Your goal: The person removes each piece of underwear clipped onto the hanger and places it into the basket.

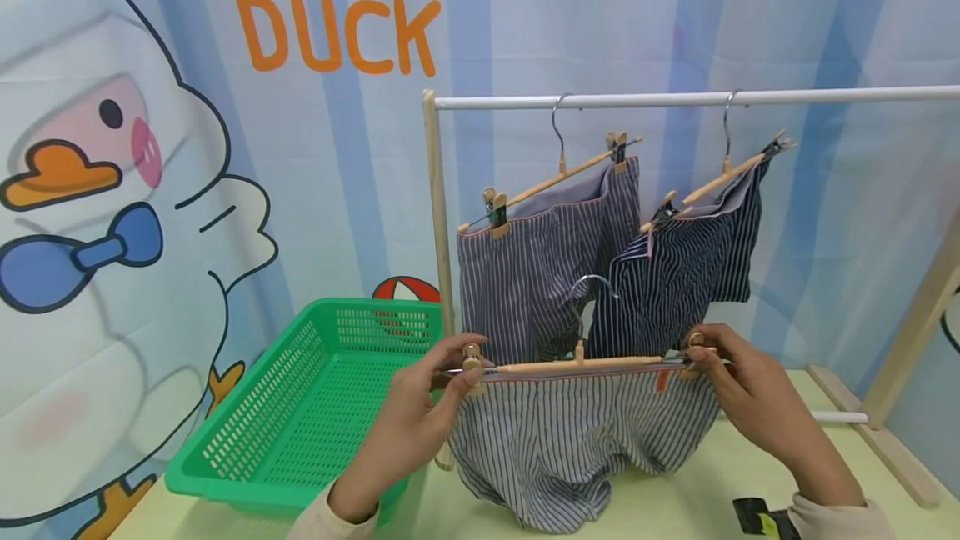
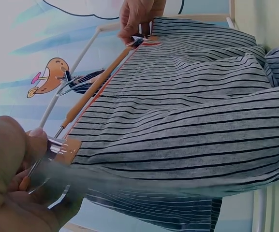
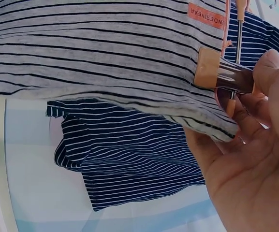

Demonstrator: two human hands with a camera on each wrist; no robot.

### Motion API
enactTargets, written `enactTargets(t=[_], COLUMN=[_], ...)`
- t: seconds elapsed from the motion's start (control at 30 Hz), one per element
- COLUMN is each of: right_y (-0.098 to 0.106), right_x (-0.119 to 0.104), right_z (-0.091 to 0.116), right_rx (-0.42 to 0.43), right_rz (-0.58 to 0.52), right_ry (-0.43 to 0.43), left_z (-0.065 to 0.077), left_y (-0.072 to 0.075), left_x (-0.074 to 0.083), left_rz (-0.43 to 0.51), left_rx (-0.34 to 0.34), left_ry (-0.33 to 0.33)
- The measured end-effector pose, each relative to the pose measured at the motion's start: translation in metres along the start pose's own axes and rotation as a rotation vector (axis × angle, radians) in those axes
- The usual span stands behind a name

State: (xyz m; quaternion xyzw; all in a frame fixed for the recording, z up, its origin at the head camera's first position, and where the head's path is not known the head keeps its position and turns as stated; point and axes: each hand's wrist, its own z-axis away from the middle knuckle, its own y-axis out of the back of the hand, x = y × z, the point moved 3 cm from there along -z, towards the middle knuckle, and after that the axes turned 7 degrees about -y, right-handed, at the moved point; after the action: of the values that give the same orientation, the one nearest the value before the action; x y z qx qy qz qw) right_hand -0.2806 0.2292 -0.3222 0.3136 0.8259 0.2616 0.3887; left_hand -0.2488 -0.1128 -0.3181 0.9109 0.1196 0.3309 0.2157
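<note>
Left hand (image 1: 417, 415) pinching left hanger clip (image 1: 472, 355); right hand (image 1: 759, 394) pinching right hanger clip (image 3: 208, 67); grey striped boxer shorts (image 1: 547, 427) in both; clothes rack (image 1: 675, 97) behind.

The left grip (image 2: 7, 193) seemingly pinches a clip (image 2: 68, 150) (partly blurred) on striped cloth (image 2: 178, 121).
</note>
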Motion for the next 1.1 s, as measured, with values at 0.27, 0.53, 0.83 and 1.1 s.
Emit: enactTargets(t=[0.27,0.53,0.83,1.1], right_y=[0.0006,0.0000,-0.0006,0.0004], right_x=[-0.0024,-0.0032,-0.0046,-0.0053], right_z=[0.0001,0.0006,-0.0002,0.0008], right_rx=[0.011,0.033,0.066,0.080], right_rz=[-0.042,-0.054,-0.028,-0.015], right_ry=[-0.019,-0.022,-0.017,-0.025], left_z=[-0.0010,-0.0019,-0.0019,-0.0022], left_y=[0.0039,0.0072,0.0084,0.0087], left_x=[0.0004,0.0004,-0.0050,-0.0050], left_rz=[-0.033,-0.051,-0.104,-0.129], left_rx=[0.034,0.043,0.051,0.054], left_ry=[0.014,0.012,0.007,0.027])
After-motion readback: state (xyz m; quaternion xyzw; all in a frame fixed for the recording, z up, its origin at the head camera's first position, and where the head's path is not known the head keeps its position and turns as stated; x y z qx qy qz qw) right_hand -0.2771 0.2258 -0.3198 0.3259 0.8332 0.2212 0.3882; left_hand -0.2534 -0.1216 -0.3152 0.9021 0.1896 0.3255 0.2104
